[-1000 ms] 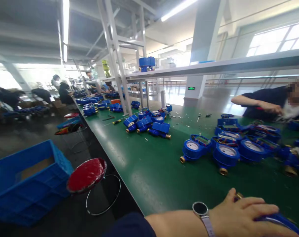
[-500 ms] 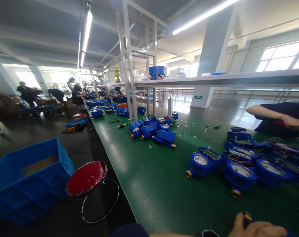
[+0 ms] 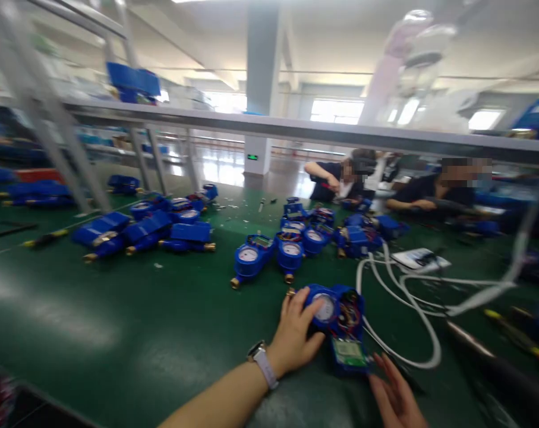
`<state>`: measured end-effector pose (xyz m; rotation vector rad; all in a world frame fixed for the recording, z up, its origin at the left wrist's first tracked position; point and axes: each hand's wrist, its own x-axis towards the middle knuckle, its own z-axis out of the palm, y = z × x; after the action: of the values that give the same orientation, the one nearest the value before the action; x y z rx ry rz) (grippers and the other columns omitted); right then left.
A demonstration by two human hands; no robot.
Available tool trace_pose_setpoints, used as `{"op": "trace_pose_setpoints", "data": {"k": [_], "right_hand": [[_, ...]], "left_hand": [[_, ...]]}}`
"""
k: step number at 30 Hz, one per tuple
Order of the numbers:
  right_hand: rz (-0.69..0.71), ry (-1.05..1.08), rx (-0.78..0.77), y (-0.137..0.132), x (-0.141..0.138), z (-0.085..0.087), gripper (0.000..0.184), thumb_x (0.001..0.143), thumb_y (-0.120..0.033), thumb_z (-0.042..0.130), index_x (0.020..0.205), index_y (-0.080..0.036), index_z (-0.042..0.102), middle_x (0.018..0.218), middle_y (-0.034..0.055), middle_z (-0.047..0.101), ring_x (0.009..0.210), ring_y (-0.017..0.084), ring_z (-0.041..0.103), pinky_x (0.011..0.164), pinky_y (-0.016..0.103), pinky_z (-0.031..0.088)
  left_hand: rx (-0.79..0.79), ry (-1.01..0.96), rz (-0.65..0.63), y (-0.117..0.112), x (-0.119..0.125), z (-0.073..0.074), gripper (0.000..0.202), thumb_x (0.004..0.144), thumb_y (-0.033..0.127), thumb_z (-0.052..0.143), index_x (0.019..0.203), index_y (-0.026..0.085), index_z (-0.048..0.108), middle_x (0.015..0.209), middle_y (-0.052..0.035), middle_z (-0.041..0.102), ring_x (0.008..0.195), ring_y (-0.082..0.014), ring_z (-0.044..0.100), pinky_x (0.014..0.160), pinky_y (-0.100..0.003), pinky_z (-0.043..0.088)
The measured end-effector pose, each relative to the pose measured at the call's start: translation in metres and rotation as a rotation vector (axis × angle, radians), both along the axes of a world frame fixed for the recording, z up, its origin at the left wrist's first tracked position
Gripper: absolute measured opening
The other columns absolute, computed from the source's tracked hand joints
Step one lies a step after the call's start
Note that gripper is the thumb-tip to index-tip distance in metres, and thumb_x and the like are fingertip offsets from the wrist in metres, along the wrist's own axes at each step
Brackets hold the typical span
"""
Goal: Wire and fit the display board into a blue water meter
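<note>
A blue water meter (image 3: 325, 309) with a round white dial and a brass end lies in front of me on the green bench. Its electronics box is open, showing coloured wires (image 3: 349, 315) and a green circuit board with a display (image 3: 348, 352). My left hand (image 3: 296, 336), with a watch on the wrist, wraps over the dial side and grips the meter. At the lower corner of the opened part is my right hand (image 3: 396, 395), fingers stretched out and apart, close to or touching the edge. A dark thin object lies behind those fingers, too blurred to name.
More blue meters (image 3: 248, 255) stand ahead and to the left. White cable loops (image 3: 429, 333) lie at right, near a white card-like item (image 3: 421, 260) and yellow-red pliers (image 3: 519, 339). A shelf (image 3: 269, 125) crosses above the bench (image 3: 184, 333). Two co-workers (image 3: 336, 178) sit opposite.
My view has swung right and down, bringing the opened meter and both hands into sight. The stool and blue crate at left have mostly or wholly left the view.
</note>
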<state>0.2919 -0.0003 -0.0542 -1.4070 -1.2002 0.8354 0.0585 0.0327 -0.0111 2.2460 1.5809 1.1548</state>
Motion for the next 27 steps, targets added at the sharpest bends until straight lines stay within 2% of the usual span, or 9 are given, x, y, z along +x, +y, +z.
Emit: {"op": "trace_pose_setpoints", "data": {"k": [4, 6, 9, 12, 15, 17, 19, 22, 27], "right_hand": [[-0.183, 0.033, 0.059, -0.035, 0.040, 0.010, 0.068, 0.075, -0.057, 0.064, 0.130, -0.019, 0.047, 0.132, 0.0145, 0.053, 0.099, 0.025, 0.063, 0.087, 0.037, 0.052], [-0.344, -0.055, 0.115, -0.054, 0.069, 0.016, 0.064, 0.077, -0.055, 0.062, 0.128, -0.018, 0.049, 0.129, 0.0141, 0.055, 0.104, 0.026, 0.061, 0.092, 0.039, 0.049], [-0.630, -0.188, 0.123, -0.079, 0.122, 0.023, 0.068, 0.073, -0.056, 0.064, 0.129, -0.018, 0.052, 0.127, 0.0127, 0.056, 0.114, 0.029, 0.055, 0.104, 0.045, 0.038], [-0.779, -0.121, -0.012, -0.086, 0.170, 0.026, 0.082, 0.064, -0.059, 0.070, 0.131, -0.016, 0.050, 0.135, 0.0131, 0.050, 0.125, 0.032, 0.046, 0.110, 0.044, 0.030], [-0.752, 0.026, -0.109, -0.072, 0.202, 0.028, 0.083, 0.057, -0.058, 0.073, 0.123, -0.012, 0.054, 0.128, 0.0149, 0.055, 0.120, 0.031, 0.051, 0.103, 0.040, 0.041], [-0.690, 0.142, -0.174, -0.057, 0.215, 0.031, 0.071, 0.054, -0.053, 0.075, 0.109, -0.011, 0.060, 0.109, 0.0134, 0.065, 0.105, 0.030, 0.061, 0.088, 0.036, 0.053], [-0.611, 0.246, -0.230, -0.040, 0.223, 0.035, 0.055, 0.055, -0.047, 0.076, 0.096, -0.012, 0.064, 0.090, 0.0110, 0.069, 0.088, 0.028, 0.067, 0.070, 0.033, 0.058], [-0.529, 0.351, -0.284, -0.019, 0.228, 0.041, 0.041, 0.060, -0.037, 0.077, 0.089, -0.012, 0.065, 0.076, 0.0095, 0.068, 0.069, 0.024, 0.068, 0.053, 0.030, 0.057], [-0.528, 0.403, -0.296, -0.005, 0.222, 0.044, 0.043, 0.055, -0.024, 0.084, 0.091, -0.010, 0.066, 0.077, 0.0088, 0.069, 0.054, 0.018, 0.063, 0.041, 0.024, 0.051]], "left_hand": [[0.138, -0.060, -0.012, -0.006, -0.002, -0.001, 0.045, 0.085, 0.021, 0.054, 0.129, 0.024, 0.047, 0.147, -0.0130, 0.037, 0.134, -0.0305, 0.036, 0.107, -0.053, 0.032], [0.166, -0.101, -0.072, -0.007, -0.002, -0.001, 0.031, 0.088, 0.024, 0.052, 0.119, 0.023, 0.053, 0.131, -0.0119, 0.052, 0.122, -0.0284, 0.047, 0.100, -0.049, 0.037], [0.030, -0.108, -0.268, -0.009, 0.003, 0.001, 0.011, 0.090, 0.028, 0.049, 0.091, 0.020, 0.057, 0.095, -0.0060, 0.064, 0.092, -0.0211, 0.059, 0.083, -0.036, 0.045], [-0.187, -0.023, -0.308, -0.011, 0.008, 0.001, 0.017, 0.089, 0.036, 0.052, 0.082, 0.020, 0.053, 0.082, -0.0028, 0.062, 0.073, -0.0178, 0.058, 0.068, -0.030, 0.044], [-0.348, 0.048, -0.261, -0.012, 0.011, 0.000, 0.026, 0.083, 0.043, 0.058, 0.093, 0.021, 0.052, 0.084, -0.0016, 0.064, 0.069, -0.0180, 0.059, 0.063, -0.029, 0.041], [-0.394, 0.071, -0.249, -0.012, 0.012, -0.001, 0.035, 0.081, 0.047, 0.059, 0.105, 0.022, 0.052, 0.089, -0.0016, 0.066, 0.071, -0.0187, 0.061, 0.063, -0.028, 0.041], [-0.399, 0.086, -0.240, -0.011, 0.012, -0.001, 0.044, 0.081, 0.049, 0.057, 0.115, 0.022, 0.050, 0.093, -0.0020, 0.067, 0.074, -0.0194, 0.063, 0.064, -0.028, 0.041], [-0.396, 0.100, -0.226, -0.009, 0.012, -0.001, 0.049, 0.083, 0.052, 0.054, 0.122, 0.022, 0.049, 0.093, -0.0019, 0.068, 0.075, -0.0199, 0.064, 0.064, -0.028, 0.040], [-0.424, 0.082, -0.207, -0.005, 0.014, 0.001, 0.043, 0.084, 0.053, 0.052, 0.114, 0.022, 0.057, 0.088, 0.0000, 0.068, 0.071, -0.0186, 0.063, 0.060, -0.027, 0.037]]}}
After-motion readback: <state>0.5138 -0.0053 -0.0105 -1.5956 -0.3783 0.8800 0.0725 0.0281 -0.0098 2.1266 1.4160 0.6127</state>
